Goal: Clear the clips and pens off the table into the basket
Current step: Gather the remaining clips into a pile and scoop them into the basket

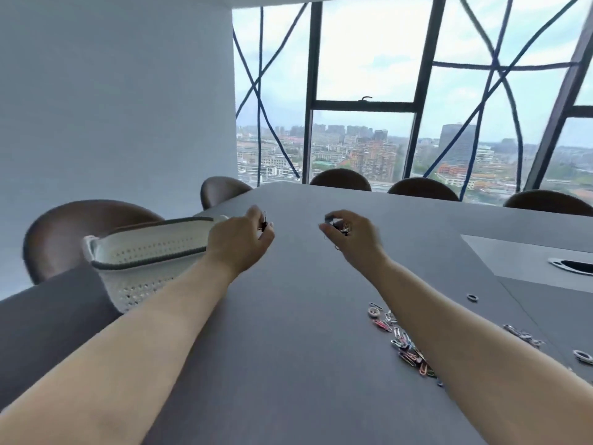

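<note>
My left hand [239,237] is raised over the grey table [288,348], its fingers closed on a small dark binder clip [263,221]. It hovers just right of the white woven basket [144,252] with a dark rim, which stands at the table's left edge. My right hand [353,234] is also lifted, pinching a few clips [343,228] between fingers and thumb. A scatter of coloured paper clips [406,343] lies on the table by my right forearm. More clips [523,336] lie farther right. No pens are visible.
Brown chairs [90,226] line the left and far sides of the table. A recessed cable panel [526,261] with an oval opening [571,266] sits at the right. A small ring [471,297] lies near it. Large windows fill the far wall.
</note>
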Tool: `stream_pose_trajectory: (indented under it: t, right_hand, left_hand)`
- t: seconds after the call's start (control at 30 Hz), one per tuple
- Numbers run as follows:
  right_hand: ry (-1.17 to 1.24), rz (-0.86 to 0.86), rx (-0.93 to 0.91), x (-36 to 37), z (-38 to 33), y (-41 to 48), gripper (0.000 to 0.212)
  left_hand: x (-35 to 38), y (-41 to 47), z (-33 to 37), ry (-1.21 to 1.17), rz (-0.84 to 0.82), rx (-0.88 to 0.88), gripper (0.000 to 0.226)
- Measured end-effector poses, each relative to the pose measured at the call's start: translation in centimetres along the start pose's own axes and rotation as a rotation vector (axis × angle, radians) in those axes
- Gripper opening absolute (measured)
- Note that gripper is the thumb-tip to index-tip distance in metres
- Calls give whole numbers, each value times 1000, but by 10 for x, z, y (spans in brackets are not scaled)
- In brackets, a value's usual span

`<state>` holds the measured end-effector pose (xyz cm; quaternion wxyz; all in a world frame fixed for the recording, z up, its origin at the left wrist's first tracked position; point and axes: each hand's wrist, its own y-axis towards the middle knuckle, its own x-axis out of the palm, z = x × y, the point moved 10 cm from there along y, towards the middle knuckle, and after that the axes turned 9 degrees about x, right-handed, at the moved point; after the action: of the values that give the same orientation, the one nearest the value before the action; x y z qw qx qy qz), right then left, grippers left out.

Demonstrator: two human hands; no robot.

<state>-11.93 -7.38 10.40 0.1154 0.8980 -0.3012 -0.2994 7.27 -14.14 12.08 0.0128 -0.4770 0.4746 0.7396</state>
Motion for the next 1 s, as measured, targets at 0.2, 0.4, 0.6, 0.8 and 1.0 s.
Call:
stream_pose_trajectory:
  t: [0.2, 0.4, 0.6, 0.8, 1.0]
  right_hand:
    - [117, -121, -61, 108, -60, 22, 16]
    - [160, -131, -63, 133, -63, 22, 15]
    - [137, -133, -31, 137, -55, 17, 10]
    - [140, -153, -33, 145, -65, 7, 10]
    - [93, -144, -132, 133, -93, -2, 17]
  left_hand:
    - [-12, 10, -115, 219, -110, -84, 44]
    - [38, -10, -172, 94, -409, -243, 62]
    - [13, -25, -165, 57, -328, -131, 51]
    - [-8, -74, -177, 218, -326, -85, 68]
    - [-16, -83, -137, 142, -59, 249, 56]
